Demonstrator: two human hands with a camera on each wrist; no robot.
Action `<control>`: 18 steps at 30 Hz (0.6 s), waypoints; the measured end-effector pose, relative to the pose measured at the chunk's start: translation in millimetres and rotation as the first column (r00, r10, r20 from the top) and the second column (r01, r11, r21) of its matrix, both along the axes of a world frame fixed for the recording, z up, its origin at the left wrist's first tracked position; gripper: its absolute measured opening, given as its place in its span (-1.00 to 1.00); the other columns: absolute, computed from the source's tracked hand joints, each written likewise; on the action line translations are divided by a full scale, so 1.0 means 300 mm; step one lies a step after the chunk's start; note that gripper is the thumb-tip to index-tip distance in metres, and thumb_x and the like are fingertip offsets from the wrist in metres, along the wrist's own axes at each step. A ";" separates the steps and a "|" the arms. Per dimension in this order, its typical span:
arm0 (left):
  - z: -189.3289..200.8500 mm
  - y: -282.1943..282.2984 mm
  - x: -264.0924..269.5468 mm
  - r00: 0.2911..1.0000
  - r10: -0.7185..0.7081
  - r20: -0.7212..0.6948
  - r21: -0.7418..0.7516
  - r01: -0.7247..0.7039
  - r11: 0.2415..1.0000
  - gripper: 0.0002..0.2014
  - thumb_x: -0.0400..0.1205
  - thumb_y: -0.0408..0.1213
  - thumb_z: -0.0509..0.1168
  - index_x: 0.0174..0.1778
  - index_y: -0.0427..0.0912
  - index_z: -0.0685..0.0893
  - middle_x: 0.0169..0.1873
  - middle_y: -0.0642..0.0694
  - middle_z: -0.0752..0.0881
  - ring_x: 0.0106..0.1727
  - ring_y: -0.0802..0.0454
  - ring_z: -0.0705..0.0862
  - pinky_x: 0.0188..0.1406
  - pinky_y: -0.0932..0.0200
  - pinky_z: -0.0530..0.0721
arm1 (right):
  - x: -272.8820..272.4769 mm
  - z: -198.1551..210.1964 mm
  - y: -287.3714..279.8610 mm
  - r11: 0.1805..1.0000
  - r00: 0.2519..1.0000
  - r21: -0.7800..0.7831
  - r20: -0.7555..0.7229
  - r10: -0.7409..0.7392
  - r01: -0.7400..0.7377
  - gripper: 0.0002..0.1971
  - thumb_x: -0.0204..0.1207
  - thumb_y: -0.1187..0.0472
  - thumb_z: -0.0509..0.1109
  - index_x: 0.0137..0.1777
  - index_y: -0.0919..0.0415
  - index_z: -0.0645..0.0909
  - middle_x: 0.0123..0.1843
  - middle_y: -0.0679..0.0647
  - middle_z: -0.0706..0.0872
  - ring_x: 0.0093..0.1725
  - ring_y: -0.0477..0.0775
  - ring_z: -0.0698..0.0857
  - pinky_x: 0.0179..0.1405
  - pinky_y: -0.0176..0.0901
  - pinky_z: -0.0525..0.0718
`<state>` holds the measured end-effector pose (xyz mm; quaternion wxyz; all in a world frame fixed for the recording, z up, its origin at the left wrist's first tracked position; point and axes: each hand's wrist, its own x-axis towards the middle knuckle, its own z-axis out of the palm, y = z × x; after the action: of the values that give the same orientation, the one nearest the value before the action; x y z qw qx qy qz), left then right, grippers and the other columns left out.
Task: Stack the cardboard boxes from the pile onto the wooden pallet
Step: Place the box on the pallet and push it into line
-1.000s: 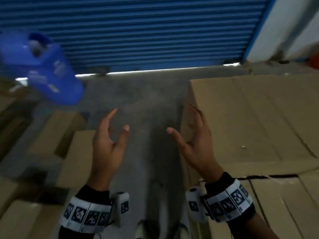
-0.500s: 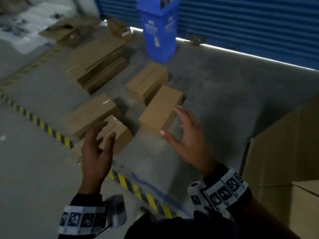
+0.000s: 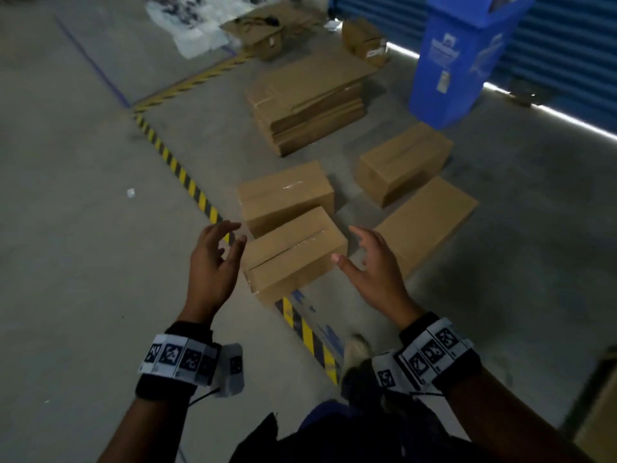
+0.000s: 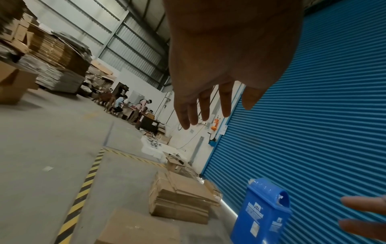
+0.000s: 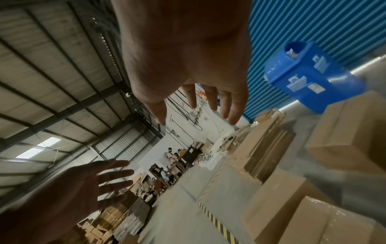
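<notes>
Several taped cardboard boxes lie on the concrete floor in the head view. The nearest box (image 3: 293, 255) sits between my hands, with a second box (image 3: 287, 195) just behind it. Two more boxes (image 3: 424, 222) (image 3: 404, 162) lie to the right. My left hand (image 3: 213, 262) hovers at the nearest box's left end, fingers spread, holding nothing. My right hand (image 3: 374, 265) hovers at its right end, equally empty. The wrist views show the left hand (image 4: 215, 92) and the right hand (image 5: 194, 99) with straight fingers. No pallet is in view.
A blue bin (image 3: 467, 55) stands before the blue roller shutter (image 3: 574, 45). A stack of flattened cardboard (image 3: 310, 101) lies behind the boxes. Yellow-black floor tape (image 3: 180, 168) runs under the nearest box. A large carton edge (image 3: 597, 416) shows at lower right. People work far off (image 4: 133, 105).
The view swung left from the large stacked cartons to the floor boxes. Both hands, still empty, have come closer to the nearest box and now flank it.
</notes>
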<state>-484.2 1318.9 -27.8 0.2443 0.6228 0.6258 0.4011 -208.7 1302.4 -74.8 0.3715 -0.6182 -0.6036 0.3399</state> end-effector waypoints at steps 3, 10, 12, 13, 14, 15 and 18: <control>-0.017 0.156 -0.069 1.000 -0.025 -0.002 -0.056 0.025 0.998 -0.81 0.79 -0.12 0.25 0.24 -0.06 0.69 0.20 -0.04 0.63 0.15 0.26 0.58 0.00 0.42 0.59 | -0.079 -0.067 0.123 0.998 1.000 -0.060 0.009 -0.008 0.008 -0.33 0.57 0.03 0.49 0.63 0.14 0.35 0.59 0.10 0.45 0.53 0.11 0.49 0.41 0.12 0.56; -0.181 0.663 -0.242 0.993 -0.115 -0.026 -0.347 0.099 0.933 -0.76 0.80 -0.08 0.24 0.25 -0.10 0.71 0.20 -0.06 0.71 0.25 -0.05 0.65 0.17 0.04 0.55 | -0.234 -0.286 0.499 0.961 0.992 -0.248 0.032 -0.120 0.124 -0.31 0.58 0.11 0.47 0.66 0.20 0.29 0.59 0.19 0.45 0.56 0.17 0.44 0.41 -0.08 0.42; -0.221 0.792 -0.269 0.990 -0.130 -0.050 -0.419 0.097 0.903 -0.73 0.80 -0.11 0.25 0.26 -0.17 0.71 0.16 -0.06 0.69 0.22 -0.05 0.64 0.12 0.08 0.51 | -0.268 -0.340 0.584 0.933 0.986 -0.319 0.040 -0.160 0.165 -0.31 0.59 0.11 0.47 0.65 0.24 0.29 0.56 0.24 0.47 0.53 0.22 0.47 0.40 -0.03 0.45; -0.245 0.849 -0.284 0.988 -0.143 -0.056 -0.448 0.103 0.888 -0.73 0.80 -0.12 0.25 0.25 -0.20 0.71 0.15 -0.07 0.69 0.20 -0.05 0.64 0.10 0.10 0.49 | -0.283 -0.365 0.619 0.916 0.983 -0.357 0.038 -0.180 0.182 -0.31 0.60 0.11 0.47 0.65 0.26 0.29 0.55 0.26 0.47 0.50 0.25 0.50 0.40 0.01 0.47; -0.275 0.911 -0.299 0.985 -0.162 -0.059 -0.473 0.115 0.873 -0.73 0.79 -0.13 0.25 0.25 -0.22 0.72 0.14 -0.09 0.70 0.18 -0.05 0.64 0.08 0.11 0.48 | -0.297 -0.386 0.656 0.896 0.980 -0.401 0.036 -0.194 0.192 -0.31 0.60 0.09 0.46 0.66 0.27 0.29 0.55 0.27 0.47 0.49 0.26 0.51 0.41 0.03 0.49; -0.297 0.967 -0.308 0.981 -0.187 -0.059 -0.508 0.131 0.851 -0.72 0.80 -0.13 0.25 0.24 -0.24 0.72 0.15 -0.14 0.72 0.17 -0.08 0.65 0.07 0.09 0.49 | -0.310 -0.408 0.689 0.870 0.978 -0.451 0.034 -0.207 0.200 -0.30 0.60 0.07 0.45 0.66 0.27 0.29 0.55 0.28 0.46 0.48 0.27 0.51 0.42 0.06 0.50; -0.393 1.123 -0.347 0.989 -0.150 -0.001 -0.603 0.119 0.789 -0.76 0.79 -0.11 0.27 0.15 -0.20 0.73 0.09 -0.28 0.74 0.16 -0.25 0.67 0.13 -0.14 0.59 | -0.345 -0.468 0.767 0.793 0.967 -0.562 0.047 -0.252 0.234 -0.30 0.60 0.02 0.44 0.66 0.24 0.30 0.56 0.28 0.46 0.50 0.28 0.49 0.46 0.10 0.49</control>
<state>-588.5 1655.8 -145.7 0.4419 0.5656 0.6804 0.1481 -312.3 1532.4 -215.3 0.2223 -0.7671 -0.3862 0.4616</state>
